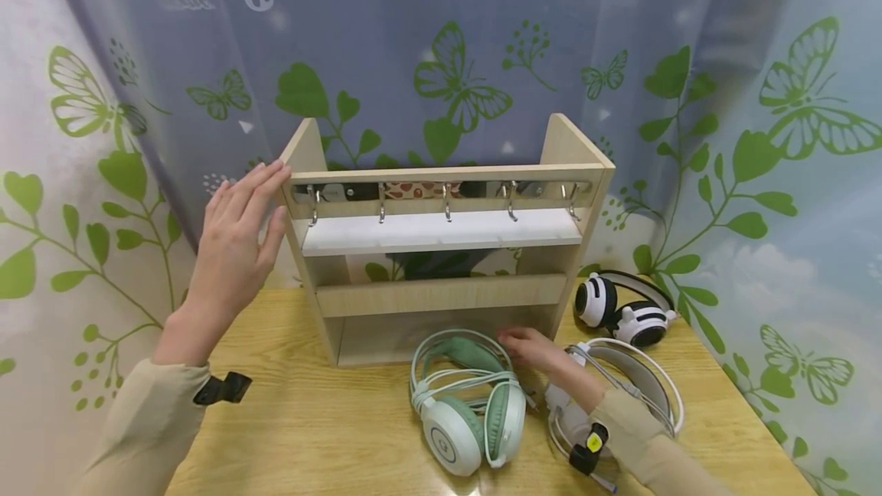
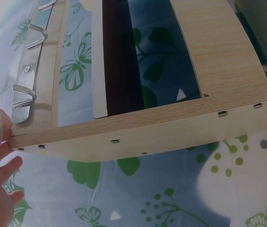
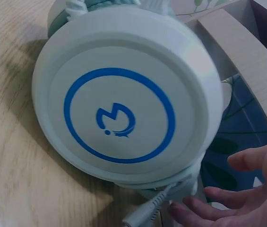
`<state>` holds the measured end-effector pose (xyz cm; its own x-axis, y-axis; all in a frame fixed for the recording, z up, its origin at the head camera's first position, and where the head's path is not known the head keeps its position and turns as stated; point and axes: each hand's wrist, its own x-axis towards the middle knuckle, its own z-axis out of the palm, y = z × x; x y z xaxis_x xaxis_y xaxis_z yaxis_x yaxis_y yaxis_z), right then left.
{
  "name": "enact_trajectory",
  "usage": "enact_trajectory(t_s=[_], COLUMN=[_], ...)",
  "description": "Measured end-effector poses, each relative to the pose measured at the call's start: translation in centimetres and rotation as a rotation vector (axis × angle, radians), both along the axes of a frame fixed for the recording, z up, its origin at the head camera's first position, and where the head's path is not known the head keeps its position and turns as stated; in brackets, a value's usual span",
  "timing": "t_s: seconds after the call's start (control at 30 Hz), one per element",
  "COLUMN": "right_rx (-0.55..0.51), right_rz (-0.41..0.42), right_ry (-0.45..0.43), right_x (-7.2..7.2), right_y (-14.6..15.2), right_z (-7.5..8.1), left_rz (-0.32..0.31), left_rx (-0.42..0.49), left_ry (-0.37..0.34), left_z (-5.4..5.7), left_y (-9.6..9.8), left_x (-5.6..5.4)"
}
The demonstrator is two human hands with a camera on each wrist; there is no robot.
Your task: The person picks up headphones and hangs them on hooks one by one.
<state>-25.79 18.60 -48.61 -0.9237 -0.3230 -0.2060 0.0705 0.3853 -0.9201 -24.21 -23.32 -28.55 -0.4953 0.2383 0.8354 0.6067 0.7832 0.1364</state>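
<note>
My left hand [image 1: 237, 228], fingers straight, rests against the upper left corner of a small wooden shelf [image 1: 441, 298]; in the left wrist view the fingertips [image 2: 11, 165] lie at the side panel's end. Pale green headphones [image 1: 451, 435], their cable wound around them, lie on the table before the shelf. Beside their headband, on the right, is my right hand [image 1: 534, 350]. In the right wrist view a round earcup [image 3: 119, 113] with a blue ring fills the middle. There the right thumb and fingers [image 3: 223, 196] are apart, fingertips close to the headband, nothing gripped between them.
A row of metal hooks [image 1: 448, 201] runs along the shelf's top rail. White-grey headphones [image 1: 664, 385] with a loose cable lie under my right forearm. Black-and-white headphones [image 1: 623, 312] lie right of the shelf. A patterned curtain [image 1: 386, 37] hangs behind the wooden table [image 1: 276, 419].
</note>
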Motion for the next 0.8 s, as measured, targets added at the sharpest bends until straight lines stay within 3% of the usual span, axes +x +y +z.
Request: enact_trajectory(t_s=[0.17, 0.33, 0.57, 0.8], right_rx=[0.090, 0.107, 0.028, 0.033], right_rz=[-0.010, -0.023, -0.052, -0.067], right_ry=[0.034, 0.039, -0.062, -0.078], right_x=[0.4, 0.4, 0.5, 0.8], right_y=[-0.6, -1.1, -1.2, -1.0], right_z=[-0.1, -0.3, -0.5, 0.3], left_rz=[0.000, 0.005, 0.006, 0.000], left_rx=[-0.002, -0.002, 0.002, 0.002], left_ry=[0.003, 0.007, 0.012, 0.021], left_z=[0.0, 0.1, 0.1, 0.1], left_y=[0.0, 0.0, 0.0, 0.0], left_x=[0.1, 0.1, 0.1, -0.1])
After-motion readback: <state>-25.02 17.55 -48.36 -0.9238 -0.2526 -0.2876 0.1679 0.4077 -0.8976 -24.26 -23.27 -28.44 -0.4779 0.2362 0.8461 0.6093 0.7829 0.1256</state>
